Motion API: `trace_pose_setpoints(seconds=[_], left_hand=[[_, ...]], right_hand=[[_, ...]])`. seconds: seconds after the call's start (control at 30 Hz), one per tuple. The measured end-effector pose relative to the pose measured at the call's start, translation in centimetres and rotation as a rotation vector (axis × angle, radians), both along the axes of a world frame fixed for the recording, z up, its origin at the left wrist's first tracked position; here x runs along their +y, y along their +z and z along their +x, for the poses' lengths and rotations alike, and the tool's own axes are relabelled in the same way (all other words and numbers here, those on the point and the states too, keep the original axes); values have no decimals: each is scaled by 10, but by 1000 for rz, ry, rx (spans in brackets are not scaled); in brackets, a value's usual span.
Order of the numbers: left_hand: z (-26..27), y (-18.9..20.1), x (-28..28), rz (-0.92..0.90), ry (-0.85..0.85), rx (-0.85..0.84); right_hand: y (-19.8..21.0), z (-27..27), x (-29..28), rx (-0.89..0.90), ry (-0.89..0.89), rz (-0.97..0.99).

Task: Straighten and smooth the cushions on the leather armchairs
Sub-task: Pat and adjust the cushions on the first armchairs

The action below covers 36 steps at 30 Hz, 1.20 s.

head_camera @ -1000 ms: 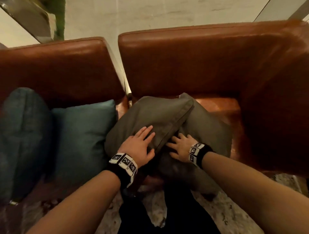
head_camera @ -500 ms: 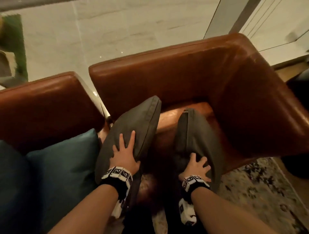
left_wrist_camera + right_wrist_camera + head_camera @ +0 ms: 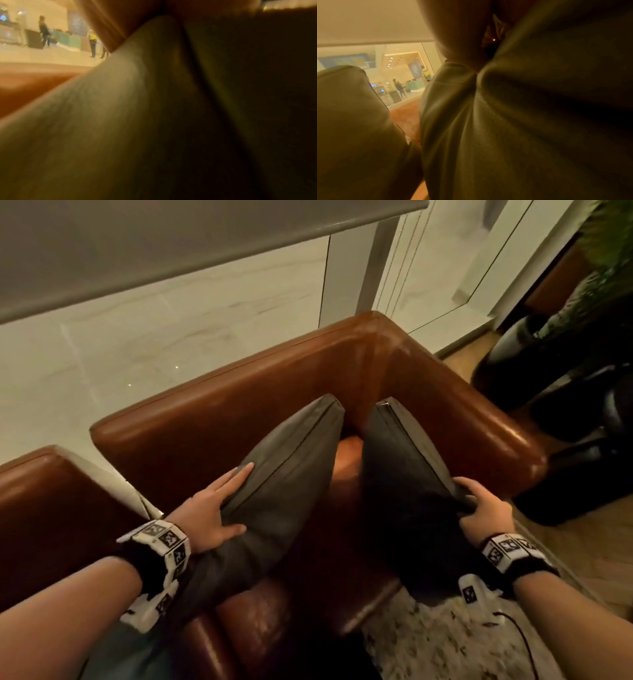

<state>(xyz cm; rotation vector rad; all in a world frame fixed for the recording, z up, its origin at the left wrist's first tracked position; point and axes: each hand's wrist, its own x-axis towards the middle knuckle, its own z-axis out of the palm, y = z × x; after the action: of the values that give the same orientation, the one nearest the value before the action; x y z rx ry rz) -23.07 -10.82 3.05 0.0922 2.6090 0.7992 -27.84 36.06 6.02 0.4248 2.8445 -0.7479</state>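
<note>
A brown leather armchair (image 3: 239, 405) fills the middle of the head view. Two grey-olive cushions stand on edge over its seat, apart from each other. My left hand (image 3: 212, 508) holds the left cushion (image 3: 291, 460), fingers laid flat along its outer face and thumb over its near edge. My right hand (image 3: 483, 511) grips the near edge of the right cushion (image 3: 400, 474) with curled fingers. The left wrist view is filled by blurred fabric of the left cushion (image 3: 120, 121). The right wrist view shows the creased right cushion (image 3: 505, 135) and the left cushion (image 3: 351, 121) beside it.
A second brown armchair (image 3: 51, 508) stands close on the left. A patterned rug (image 3: 445, 645) lies under the chair's front. Dark planters (image 3: 565, 440) stand to the right of the armrest. A pale marble wall (image 3: 171, 330) runs behind the chairs.
The two cushions, overlapped a second ago, have been pulled apart and raised on edge, one in each hand. My view has swung right, and the teal cushions have left it.
</note>
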Motion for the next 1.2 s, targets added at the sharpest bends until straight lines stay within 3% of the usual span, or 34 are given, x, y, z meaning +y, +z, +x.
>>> trace_pose_setpoints(seconds=[0.13, 0.2, 0.27, 0.37, 0.53, 0.63, 0.7, 0.83, 0.97, 1.07, 1.2], left_hand=[[-57, -9, -14, -246, -124, -136], [-81, -25, -12, -471, -52, -166], [-99, -38, -2, -581, 147, -150], [-120, -53, 11, -511, 367, -184], [-136, -63, 28, -658, 315, -141], [-140, -65, 25, -579, 341, -73], [-139, -59, 27, -560, 318, -41], [-133, -44, 37, -517, 285, -3], [-129, -36, 39, -484, 277, 25], [-129, -46, 34, -497, 288, -50], [-136, -75, 26, -518, 378, -151]], right_hand=[[-14, -85, 24, -22, 85, 75], [-29, -130, 24, -91, 94, 211], [-50, -161, 15, -225, 153, 321], [-81, -177, -3, -414, 183, 300], [-102, -149, -39, -52, 40, 310], [-118, -134, -43, -126, 185, 403], [-121, -143, -27, -67, 198, 440], [-104, -183, 1, 195, 193, 322], [-83, -206, 18, 253, 183, 298], [-89, -217, 18, 184, 227, 340], [-118, -235, 15, -172, 330, 421]])
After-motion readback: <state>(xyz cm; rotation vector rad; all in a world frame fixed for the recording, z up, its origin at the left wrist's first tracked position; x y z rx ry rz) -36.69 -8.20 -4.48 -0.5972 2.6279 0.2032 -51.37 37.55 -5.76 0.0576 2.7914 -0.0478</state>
